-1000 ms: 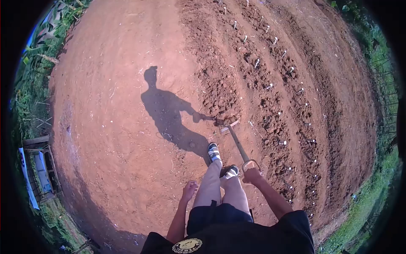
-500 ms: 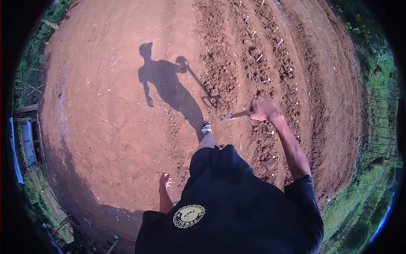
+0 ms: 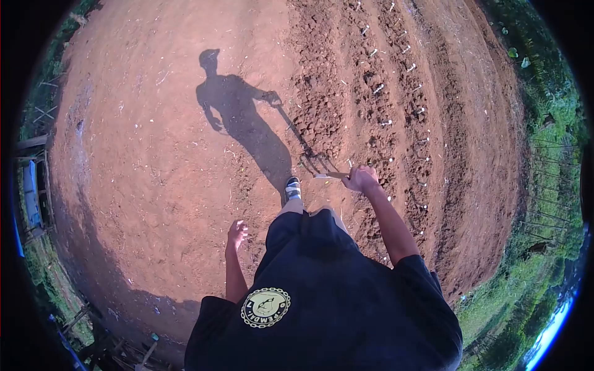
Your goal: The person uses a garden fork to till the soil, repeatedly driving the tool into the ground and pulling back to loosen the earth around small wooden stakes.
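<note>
My right hand (image 3: 361, 179) is closed around the wooden handle of a garden fork (image 3: 336, 175). Seen steeply from above, the fork looks short, and its tines are hard to make out against the soil. Its shadow (image 3: 318, 162) on the dirt shows a long shaft ending in several tines, beside the loosened soil. Away from the tool, my left hand (image 3: 237, 234) hangs at my left side with nothing in it, fingers loosely bent and apart. One shoe (image 3: 292, 188) shows on the ground between my hands.
Dug rows (image 3: 374, 99) with small white markers or stakes run along the right. Smooth reddish soil (image 3: 142, 154) spreads to the left, with my shadow (image 3: 229, 102) across it. Green plants (image 3: 544, 204) and a fence border the right; a shed-like structure (image 3: 32, 191) stands far left.
My right hand and the fork have come lower and closer to my body. My left hand has swung forward. The shadow's tines look more spread out.
</note>
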`<state>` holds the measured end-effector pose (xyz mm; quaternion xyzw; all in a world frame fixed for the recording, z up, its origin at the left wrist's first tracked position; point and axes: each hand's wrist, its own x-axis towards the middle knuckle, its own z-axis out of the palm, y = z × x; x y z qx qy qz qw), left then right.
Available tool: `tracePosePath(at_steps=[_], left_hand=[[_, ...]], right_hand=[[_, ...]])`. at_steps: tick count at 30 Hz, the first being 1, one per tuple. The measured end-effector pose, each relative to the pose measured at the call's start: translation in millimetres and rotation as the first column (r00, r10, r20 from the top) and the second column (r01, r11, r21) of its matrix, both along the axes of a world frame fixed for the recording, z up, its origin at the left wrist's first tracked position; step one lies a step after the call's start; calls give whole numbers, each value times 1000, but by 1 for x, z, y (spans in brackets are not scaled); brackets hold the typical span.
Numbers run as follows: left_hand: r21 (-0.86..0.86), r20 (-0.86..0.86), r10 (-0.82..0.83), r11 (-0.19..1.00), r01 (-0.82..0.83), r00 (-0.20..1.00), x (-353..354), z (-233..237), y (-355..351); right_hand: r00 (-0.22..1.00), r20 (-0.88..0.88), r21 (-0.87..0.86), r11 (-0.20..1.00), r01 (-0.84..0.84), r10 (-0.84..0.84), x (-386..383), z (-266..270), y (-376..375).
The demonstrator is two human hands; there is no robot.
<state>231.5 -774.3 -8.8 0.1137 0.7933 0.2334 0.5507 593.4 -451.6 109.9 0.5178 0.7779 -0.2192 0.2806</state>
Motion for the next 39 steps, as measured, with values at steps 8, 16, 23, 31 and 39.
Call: tracePosePath(at_steps=[8,16,23,31,39], left_hand=[[-146,-91,-65,988,52,994,-28,-5,-11],[-172,65,143,976,-130,988,42,16,-44],[-160,118,378,920,-358,918,115,21,-92],[-134,62,98,987,-89,993,152,41,-138],[-226,59,449,876,-426,892,120,59,-111]], right_hand=[[996,-86,105,994,5,4,-4,-15,-22],[955,-283,-133,982,-132,90,19,12,-30],[935,-301,-34,978,-207,187,34,17,-3],[913,-380,61,989,-136,149,24,125,3],[873,-449,-8,977,-214,188,31,158,-1]])
